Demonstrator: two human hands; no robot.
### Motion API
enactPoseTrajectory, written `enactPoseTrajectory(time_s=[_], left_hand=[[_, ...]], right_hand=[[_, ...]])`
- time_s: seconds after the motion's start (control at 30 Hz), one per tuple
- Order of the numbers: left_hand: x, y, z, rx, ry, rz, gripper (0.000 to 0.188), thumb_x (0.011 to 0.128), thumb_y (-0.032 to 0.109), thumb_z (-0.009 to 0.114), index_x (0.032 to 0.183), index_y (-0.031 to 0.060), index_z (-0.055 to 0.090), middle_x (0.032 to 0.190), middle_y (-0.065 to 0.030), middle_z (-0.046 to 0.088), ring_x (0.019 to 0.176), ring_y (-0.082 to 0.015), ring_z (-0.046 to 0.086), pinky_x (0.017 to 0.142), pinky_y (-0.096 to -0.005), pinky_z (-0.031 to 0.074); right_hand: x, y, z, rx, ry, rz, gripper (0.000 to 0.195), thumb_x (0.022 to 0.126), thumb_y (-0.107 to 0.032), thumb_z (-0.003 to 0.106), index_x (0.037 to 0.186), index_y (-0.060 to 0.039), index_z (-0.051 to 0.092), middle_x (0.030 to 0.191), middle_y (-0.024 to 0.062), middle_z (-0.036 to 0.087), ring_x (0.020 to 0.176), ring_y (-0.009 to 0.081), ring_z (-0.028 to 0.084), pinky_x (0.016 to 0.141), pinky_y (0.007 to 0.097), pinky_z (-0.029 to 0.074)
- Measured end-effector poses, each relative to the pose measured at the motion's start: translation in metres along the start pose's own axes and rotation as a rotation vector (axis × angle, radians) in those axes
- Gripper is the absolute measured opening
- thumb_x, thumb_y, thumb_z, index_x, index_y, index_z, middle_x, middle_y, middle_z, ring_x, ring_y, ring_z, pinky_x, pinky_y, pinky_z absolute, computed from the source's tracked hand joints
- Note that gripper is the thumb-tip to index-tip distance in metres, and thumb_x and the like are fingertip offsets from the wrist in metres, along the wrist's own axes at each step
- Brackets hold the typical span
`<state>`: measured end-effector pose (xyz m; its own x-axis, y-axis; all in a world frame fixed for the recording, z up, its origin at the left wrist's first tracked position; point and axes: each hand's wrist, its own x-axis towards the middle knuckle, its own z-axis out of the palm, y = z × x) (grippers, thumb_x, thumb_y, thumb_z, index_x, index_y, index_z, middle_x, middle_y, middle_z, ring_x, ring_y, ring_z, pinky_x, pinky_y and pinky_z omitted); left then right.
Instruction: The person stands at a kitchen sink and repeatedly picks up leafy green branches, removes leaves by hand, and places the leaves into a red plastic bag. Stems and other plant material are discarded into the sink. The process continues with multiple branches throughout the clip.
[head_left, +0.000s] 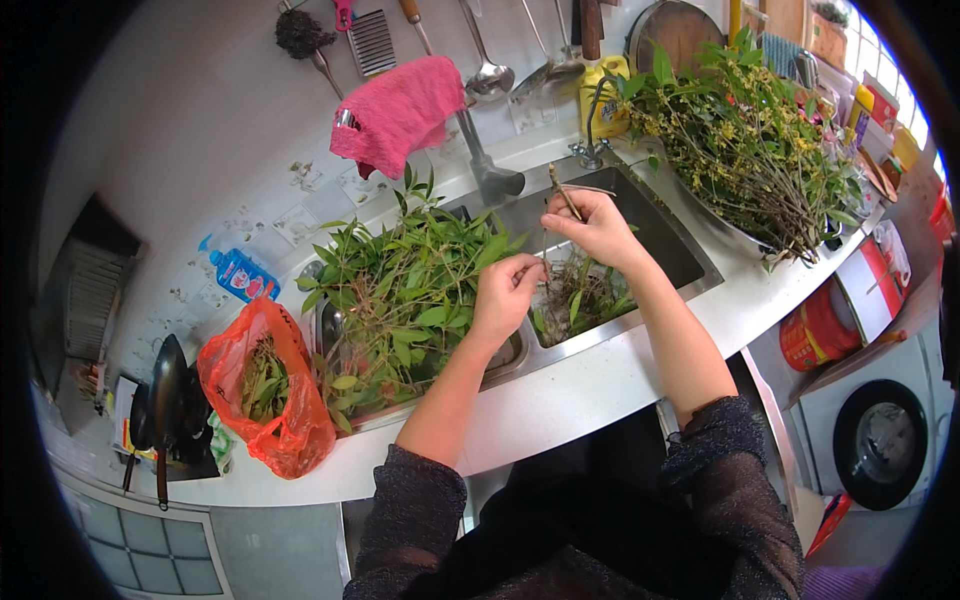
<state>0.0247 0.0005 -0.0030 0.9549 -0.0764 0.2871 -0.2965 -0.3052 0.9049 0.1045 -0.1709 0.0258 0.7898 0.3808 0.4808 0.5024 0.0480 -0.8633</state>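
Over the right basin of the steel sink (697, 264), my right hand (596, 229) grips a short brown woody stem (564, 193), its cut end pointing up. My left hand (512, 289) is beside it, finger and thumb pinched on a thin brown stalk (546, 251) that runs up towards the right hand. Whether the stalk joins the woody stem cannot be made out. Below them, root trimmings and a few leaves (581, 292) lie in the right basin. A large heap of green leafy stems (420, 277) covers the left basin, close to my left wrist.
A red plastic bag (300, 409) with leaves inside stands left of the sink. A pink cloth (405, 109) drapes over the faucet (499, 180). Yellow-flowered branches (742, 142) fill a metal bowl (712, 217) at right. A blue pump bottle (241, 271) and yellow detergent jug (604, 94) stand behind.
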Motion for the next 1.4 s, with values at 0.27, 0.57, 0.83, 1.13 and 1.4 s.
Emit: enactPoseTrajectory(time_s=[0.27, 0.57, 0.83, 1.13, 1.4], left_hand=[[0.018, -0.018, 0.011, -0.150, 0.092, -0.134, 0.014, 0.090, 0.004, 0.056, 0.084, -0.0035, 0.066, 0.073, -0.0047, 0.067, 0.060, -0.0076, 0.056, 0.055, -0.0229, 0.046], [0.031, -0.031, 0.021, -0.212, 0.190, -0.285, 0.011, 0.088, 0.003, 0.056, 0.086, -0.0001, 0.066, 0.072, -0.0050, 0.067, 0.056, -0.0071, 0.052, 0.054, -0.0214, 0.042], [0.032, -0.030, 0.041, -0.226, 0.114, 0.084, 0.013, 0.089, 0.005, 0.058, 0.092, -0.0047, 0.066, 0.074, -0.0040, 0.069, 0.057, -0.0067, 0.053, 0.055, -0.0219, 0.043], [0.031, -0.028, 0.036, -0.493, 0.030, -0.199, 0.018, 0.092, 0.008, 0.053, 0.084, -0.0024, 0.064, 0.070, -0.0052, 0.064, 0.055, -0.0087, 0.054, 0.051, -0.0227, 0.042], [0.032, -0.016, 0.027, -0.655, 0.009, -0.339, 0.015, 0.092, 0.011, 0.053, 0.084, 0.0020, 0.061, 0.070, -0.0050, 0.063, 0.056, -0.0102, 0.052, 0.052, -0.0250, 0.041]], right_hand=[[-0.014, -0.021, 0.017, -0.203, -0.026, -0.291, 0.017, 0.082, -0.002, 0.065, 0.070, 0.0050, 0.056, 0.063, 0.0060, 0.047, 0.051, 0.0108, 0.039, 0.050, 0.0273, 0.036], [-0.022, -0.008, 0.004, -0.235, 0.110, -0.206, 0.019, 0.080, -0.001, 0.068, 0.071, 0.0043, 0.052, 0.063, 0.0050, 0.038, 0.053, 0.0117, 0.032, 0.048, 0.0286, 0.032], [-0.018, 0.020, -0.008, -0.120, 0.081, -0.071, 0.024, 0.080, -0.001, 0.068, 0.069, 0.0042, 0.046, 0.063, 0.0023, 0.037, 0.057, 0.0109, 0.031, 0.050, 0.0282, 0.031], [-0.025, 0.019, 0.007, -0.280, 0.049, -0.111, 0.006, 0.082, -0.004, 0.066, 0.081, 0.0013, 0.063, 0.068, 0.0105, 0.055, 0.055, 0.0222, 0.058, 0.052, 0.0316, 0.044], [-0.025, 0.006, 0.012, -0.514, 0.134, -0.354, 0.004, 0.079, -0.002, 0.063, 0.082, -0.0034, 0.066, 0.071, 0.0113, 0.060, 0.063, 0.0311, 0.059, 0.055, 0.0374, 0.046]])
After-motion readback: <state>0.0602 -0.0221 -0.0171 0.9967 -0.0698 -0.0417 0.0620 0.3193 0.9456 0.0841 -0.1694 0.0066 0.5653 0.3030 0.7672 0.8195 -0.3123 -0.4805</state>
